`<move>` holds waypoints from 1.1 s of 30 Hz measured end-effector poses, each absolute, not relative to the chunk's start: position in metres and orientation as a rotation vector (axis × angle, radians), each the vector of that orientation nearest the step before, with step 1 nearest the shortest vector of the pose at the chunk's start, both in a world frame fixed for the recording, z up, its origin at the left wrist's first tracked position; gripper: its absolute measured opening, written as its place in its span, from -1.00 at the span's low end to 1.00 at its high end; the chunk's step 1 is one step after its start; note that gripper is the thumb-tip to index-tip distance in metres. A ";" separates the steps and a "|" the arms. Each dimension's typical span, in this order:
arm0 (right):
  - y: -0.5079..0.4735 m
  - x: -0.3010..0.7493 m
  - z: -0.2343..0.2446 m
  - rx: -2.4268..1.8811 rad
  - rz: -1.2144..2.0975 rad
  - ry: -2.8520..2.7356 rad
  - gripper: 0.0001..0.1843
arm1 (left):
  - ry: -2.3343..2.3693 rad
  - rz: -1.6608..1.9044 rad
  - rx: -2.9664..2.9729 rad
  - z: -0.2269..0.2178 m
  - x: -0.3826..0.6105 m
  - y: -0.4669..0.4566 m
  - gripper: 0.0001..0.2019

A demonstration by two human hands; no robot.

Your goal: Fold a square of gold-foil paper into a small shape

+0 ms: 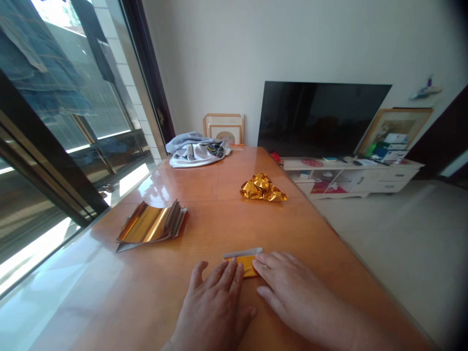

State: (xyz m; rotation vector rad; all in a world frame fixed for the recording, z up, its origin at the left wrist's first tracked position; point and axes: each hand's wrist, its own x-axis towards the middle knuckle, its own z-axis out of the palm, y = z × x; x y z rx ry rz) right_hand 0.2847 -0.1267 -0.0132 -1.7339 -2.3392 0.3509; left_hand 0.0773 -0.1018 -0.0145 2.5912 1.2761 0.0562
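Observation:
A small folded piece of gold foil paper (248,265) lies flat on the wooden table, with a pale strip of its back side showing along the far edge. My left hand (215,302) rests on its left part, palm down, fingers stretched out and thumb apart. On its right end press the fingertips of my right hand (288,287), the fingers extended and the thumb spread toward me. Both hands cover part of the paper. Beyond my left hand sits a curling stack of gold foil sheets (146,224). Farther off, to the right, lie several folded gold foil pieces (262,187) in a pile.
The wooden table (204,229) runs away from me, its right edge dropping to a tiled floor. Grey cloth (197,148) is bunched at the far end. A television (321,119) stands on a white cabinet (365,180). Glass doors (91,97) line the left side.

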 end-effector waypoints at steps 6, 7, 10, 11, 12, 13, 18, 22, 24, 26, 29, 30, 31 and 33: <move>-0.130 0.284 -0.019 -1.715 0.324 -2.301 -0.49 | 1.243 0.074 2.616 -0.015 0.076 -0.102 -0.39; -0.130 0.284 -0.019 -1.709 0.326 -2.299 -0.49 | 1.246 0.089 2.627 -0.015 0.076 -0.102 -0.40; -0.130 0.284 -0.019 -1.697 0.340 -2.311 -0.49 | 1.249 0.143 2.655 -0.010 0.076 -0.101 -0.49; -0.130 0.283 -0.019 -1.700 0.343 -2.314 -0.49 | 1.240 0.159 2.661 -0.008 0.075 -0.100 -0.52; -0.130 0.283 -0.018 -1.708 0.343 -2.316 -0.49 | 1.229 0.175 2.665 -0.006 0.075 -0.099 -0.55; -0.130 0.283 -0.016 -1.715 0.342 -2.319 -0.50 | 1.215 0.190 2.670 -0.004 0.074 -0.098 -0.58; -0.129 0.282 -0.004 -1.708 0.338 -2.367 -0.58 | 1.171 0.256 2.668 0.004 0.070 -0.090 -0.65; -0.129 0.282 0.000 -1.673 0.348 -2.387 -0.62 | 1.157 0.263 2.611 0.006 0.066 -0.082 -0.65; -0.129 0.281 0.001 -1.647 0.356 -2.405 -0.59 | 1.147 0.253 2.607 0.006 0.063 -0.079 -0.64; -0.130 0.281 0.002 -1.636 0.369 -2.433 -0.57 | 1.120 0.244 2.613 0.005 0.061 -0.078 -0.62; -0.131 0.280 0.007 -1.640 0.391 -2.486 -0.55 | 1.048 0.229 2.635 0.002 0.057 -0.076 -0.63; -0.132 0.280 0.008 -1.646 0.393 -2.503 -0.55 | 1.024 0.227 2.645 0.001 0.056 -0.075 -0.64; -0.132 0.279 0.009 -1.654 0.387 -2.518 -0.55 | 1.003 0.227 2.658 0.000 0.056 -0.075 -0.65; -0.133 0.280 0.010 -1.665 0.353 -2.551 -0.55 | 0.981 0.225 2.689 -0.002 0.054 -0.074 -0.66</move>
